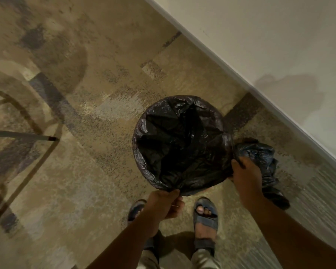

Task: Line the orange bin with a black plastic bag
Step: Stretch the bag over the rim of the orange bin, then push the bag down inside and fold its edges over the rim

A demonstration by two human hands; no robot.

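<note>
Sandalled feet (206, 216) stand at the bottom centre of the frame on patterned carpet (97, 113), toes pointing up the picture toward the bin. Just above them the left hand (164, 203) is closed, its fingers pinching a gathered fold of the black plastic bag (180, 144) at the lower edge of the bin's mouth. To the right of centre the right hand (244, 177) is also closed, gripping the bag where it passes over the right side of the rim; a loose bunch of surplus plastic (264, 160) hangs out beyond that hand toward the lower right. The bag is spread across the round opening and folded over the rim all the way round, sagging into a dark hollow inside. The orange bin itself is almost wholly covered; only a faint reddish sliver shows below the bag near the right wrist. Farther off, a white skirting board (241, 74) runs diagonally across the upper right, below a pale wall (270, 35). At the left edge, thin metal furniture legs (23, 136) stand on the carpet.
</note>
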